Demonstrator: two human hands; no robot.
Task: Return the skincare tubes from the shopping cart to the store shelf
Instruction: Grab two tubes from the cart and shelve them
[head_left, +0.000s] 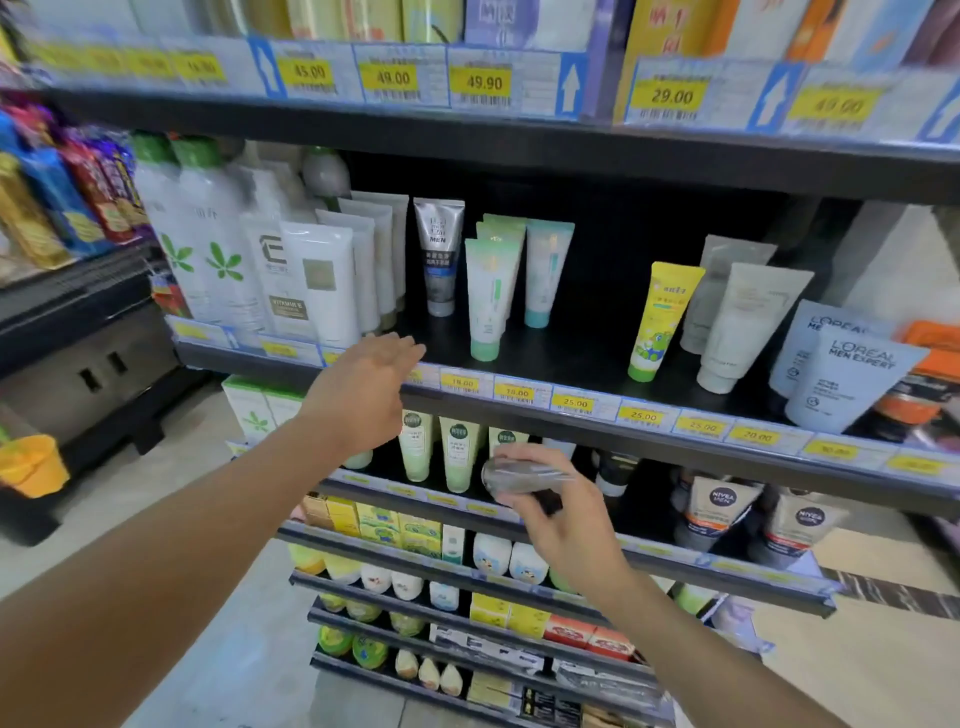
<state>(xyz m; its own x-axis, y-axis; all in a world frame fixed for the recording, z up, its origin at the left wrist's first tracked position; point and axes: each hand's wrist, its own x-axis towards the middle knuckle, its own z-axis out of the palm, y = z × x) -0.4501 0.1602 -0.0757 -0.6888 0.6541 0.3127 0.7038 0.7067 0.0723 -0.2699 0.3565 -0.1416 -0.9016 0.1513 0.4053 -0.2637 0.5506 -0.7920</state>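
Note:
My right hand (553, 499) grips a silver-grey skincare tube (519, 475) with a dark cap, held sideways in front of the lower shelves. My left hand (371, 382) is open, fingers stretched toward the front edge of the black store shelf (582, 358), just below a row of white tubes (332, 280). On that shelf stand a silver MEN tube (440, 254), green-capped tubes (488, 291), a yellow tube (662, 317) and grey tubes (743, 322). The shopping cart is out of view.
Tall white bottles (202, 234) stand at the shelf's left end, L'Oreal tubes (847, 374) at its right. Price tags (576, 402) line the shelf edge. Lower shelves hold more tubes, boxes and jars. A dark counter (88, 353) stands left.

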